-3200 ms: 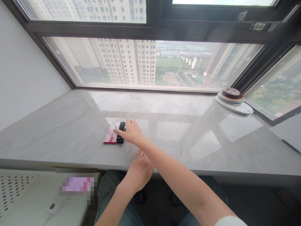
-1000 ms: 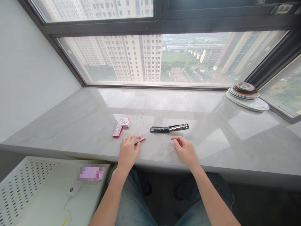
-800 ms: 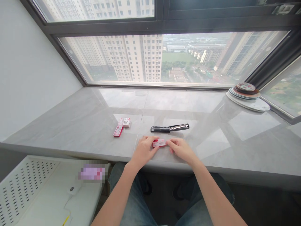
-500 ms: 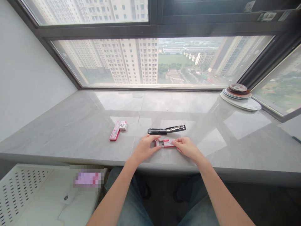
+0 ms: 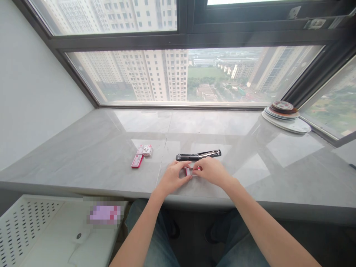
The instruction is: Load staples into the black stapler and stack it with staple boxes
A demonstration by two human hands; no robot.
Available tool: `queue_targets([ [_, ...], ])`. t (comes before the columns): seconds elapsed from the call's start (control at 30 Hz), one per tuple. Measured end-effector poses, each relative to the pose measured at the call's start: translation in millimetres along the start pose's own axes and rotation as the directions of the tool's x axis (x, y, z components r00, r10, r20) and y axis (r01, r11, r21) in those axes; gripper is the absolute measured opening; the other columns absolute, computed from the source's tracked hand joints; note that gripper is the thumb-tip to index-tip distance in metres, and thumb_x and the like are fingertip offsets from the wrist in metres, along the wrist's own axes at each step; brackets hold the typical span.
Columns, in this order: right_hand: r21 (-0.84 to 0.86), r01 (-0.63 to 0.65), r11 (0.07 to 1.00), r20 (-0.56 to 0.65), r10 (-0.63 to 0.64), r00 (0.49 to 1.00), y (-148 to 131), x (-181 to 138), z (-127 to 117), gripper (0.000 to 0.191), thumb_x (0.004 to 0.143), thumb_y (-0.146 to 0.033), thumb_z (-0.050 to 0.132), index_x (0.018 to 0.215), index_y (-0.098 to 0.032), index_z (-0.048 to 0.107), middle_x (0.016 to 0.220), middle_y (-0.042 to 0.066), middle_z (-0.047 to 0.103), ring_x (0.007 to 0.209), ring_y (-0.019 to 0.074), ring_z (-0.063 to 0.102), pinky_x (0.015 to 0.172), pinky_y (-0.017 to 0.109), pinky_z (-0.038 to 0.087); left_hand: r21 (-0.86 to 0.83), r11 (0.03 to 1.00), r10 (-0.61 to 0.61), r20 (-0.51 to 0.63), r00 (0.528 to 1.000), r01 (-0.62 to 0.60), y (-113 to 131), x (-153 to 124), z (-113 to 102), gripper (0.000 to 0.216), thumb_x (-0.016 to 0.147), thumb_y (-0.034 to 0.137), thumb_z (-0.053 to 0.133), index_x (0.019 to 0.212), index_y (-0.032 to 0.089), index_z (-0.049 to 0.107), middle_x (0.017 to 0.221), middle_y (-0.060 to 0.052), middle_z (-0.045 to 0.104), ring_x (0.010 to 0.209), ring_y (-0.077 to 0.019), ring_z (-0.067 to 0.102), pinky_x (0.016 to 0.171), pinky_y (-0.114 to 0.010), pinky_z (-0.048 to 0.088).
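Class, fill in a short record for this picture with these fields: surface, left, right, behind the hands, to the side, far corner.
Surface: grey stone window ledge
Left: left hand pinches the left end of a small red-and-white box
Right: right hand holds the same box's right end
Behind the hands: black stapler, opened out flat on the ledge
To the side: red box lying flat, white-and-red box just behind it
Far corner: stack of plates by the glass
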State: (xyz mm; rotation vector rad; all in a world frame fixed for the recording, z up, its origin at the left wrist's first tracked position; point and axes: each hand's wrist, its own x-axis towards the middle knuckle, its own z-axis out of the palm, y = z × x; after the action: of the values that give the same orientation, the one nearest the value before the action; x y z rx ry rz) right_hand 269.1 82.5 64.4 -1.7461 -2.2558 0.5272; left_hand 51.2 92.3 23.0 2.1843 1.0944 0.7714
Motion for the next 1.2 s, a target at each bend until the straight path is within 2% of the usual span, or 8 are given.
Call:
queue_targets([
  [0.07, -0.113, 0.056, 0.992, 0.072, -0.048, 0.996, -7.1, 12.3, -1.4, 0.011, 0.084, -0.030, 0.071, 0.078, -0.029, 0.080, 0.075, 0.002, 0.072, 0.075, 0.0189, 0.063, 0.061, 0.029, 0.029, 0.007, 1.000, -0.005, 0.005, 1.000, 0.005, 0.6, -0.5, -1.4, 0.053, 0.086, 0.030, 0.075, 0.136, 0.040, 0.061, 0.119, 0.002, 0.073, 0.117, -0.0247, 0.064, 0.107, -0.040, 0.048],
  [0.17, -0.199, 0.100, 0.975, 0.103, -0.081, 0.991, -8.4, 21.1, -3.2, 0.010, 0.082, -0.029, 0.072, 0.075, -0.027, 0.079, 0.076, 0.004, 0.073, 0.076, 0.0210, 0.065, 0.062, 0.029, 0.028, 0.005, 1.000, -0.002, 0.000, 1.000, 0.002, 0.6, -1.1, -2.5, 0.052, 0.086, 0.029, 0.075, 0.134, 0.042, 0.062, 0.117, 0.004, 0.073, 0.115, -0.0241, 0.064, 0.105, -0.038, 0.049],
  [0.63, -0.254, 0.095, 0.962, 0.054, -0.084, 0.995, -4.4, 14.8, 5.0, 0.018, 0.087, -0.026, 0.064, 0.083, -0.028, 0.081, 0.080, 0.005, 0.074, 0.079, 0.0215, 0.065, 0.065, 0.029, 0.029, -0.023, 1.000, 0.008, 0.001, 1.000, -0.008, -1.7, -0.1, -2.5, 0.054, 0.085, 0.029, 0.077, 0.135, 0.042, 0.060, 0.117, 0.004, 0.073, 0.115, -0.0236, 0.064, 0.105, -0.038, 0.050],
  [0.7, -0.194, 0.090, 0.977, 0.028, -0.086, 0.996, -1.8, 12.0, 3.6, 0.016, 0.086, -0.026, 0.065, 0.085, -0.028, 0.081, 0.080, 0.004, 0.073, 0.079, 0.0201, 0.064, 0.065, 0.028, 0.030, -0.026, 1.000, 0.010, -0.003, 1.000, -0.010, -1.7, -0.2, -2.4, 0.055, 0.085, 0.029, 0.077, 0.136, 0.042, 0.060, 0.116, 0.005, 0.073, 0.115, -0.0232, 0.064, 0.105, -0.037, 0.050],
  [0.8, 0.040, 0.083, 0.996, -0.017, -0.082, 0.996, 10.9, 3.7, -1.1, 0.016, 0.087, -0.028, 0.064, 0.088, -0.026, 0.079, 0.073, 0.000, 0.069, 0.071, 0.0158, 0.059, 0.063, 0.026, 0.032, -0.036, 0.999, 0.007, -0.006, 1.000, -0.008, -1.4, -0.1, -2.1, 0.057, 0.085, 0.028, 0.077, 0.137, 0.042, 0.059, 0.116, 0.005, 0.073, 0.116, -0.0228, 0.064, 0.105, -0.037, 0.050],
  [0.97, 0.361, 0.009, 0.932, -0.058, 0.013, 0.998, 45.1, -19.7, -1.8, 0.025, 0.091, -0.041, 0.061, 0.092, -0.021, 0.075, 0.065, -0.003, 0.057, 0.062, 0.0133, 0.050, 0.059, 0.025, 0.035, -0.048, 0.999, -0.014, 0.008, 1.000, 0.014, 0.9, 0.4, -2.5, 0.057, 0.086, 0.028, 0.076, 0.138, 0.041, 0.058, 0.117, 0.003, 0.073, 0.115, -0.0237, 0.064, 0.107, -0.039, 0.048],
  [1.1, 0.438, -0.066, 0.897, -0.059, 0.102, 0.993, 64.3, -37.5, 7.3, 0.036, 0.088, -0.051, 0.067, 0.106, -0.020, 0.073, 0.067, -0.005, 0.053, 0.062, 0.0138, 0.049, 0.060, 0.026, 0.038, -0.042, 0.999, -0.019, -0.003, 1.000, 0.019, 3.4, -0.4, -3.5, 0.057, 0.085, 0.032, 0.077, 0.139, 0.039, 0.059, 0.123, 0.000, 0.070, 0.121, -0.0252, 0.061, 0.111, -0.042, 0.047],
  [1.2, 0.385, -0.086, 0.919, -0.053, 0.115, 0.992, 67.1, -44.4, 13.5, 0.046, 0.084, -0.051, 0.073, 0.122, -0.024, 0.071, 0.071, -0.005, 0.056, 0.064, 0.0145, 0.051, 0.062, 0.026, 0.040, -0.009, 0.999, -0.036, -0.079, 0.996, 0.036, 2.9, 0.0, -2.0, 0.041, 0.092, 0.038, 0.069, 0.132, 0.036, 0.065, 0.120, -0.002, 0.069, 0.120, -0.0247, 0.060, 0.107, -0.040, 0.048],
])
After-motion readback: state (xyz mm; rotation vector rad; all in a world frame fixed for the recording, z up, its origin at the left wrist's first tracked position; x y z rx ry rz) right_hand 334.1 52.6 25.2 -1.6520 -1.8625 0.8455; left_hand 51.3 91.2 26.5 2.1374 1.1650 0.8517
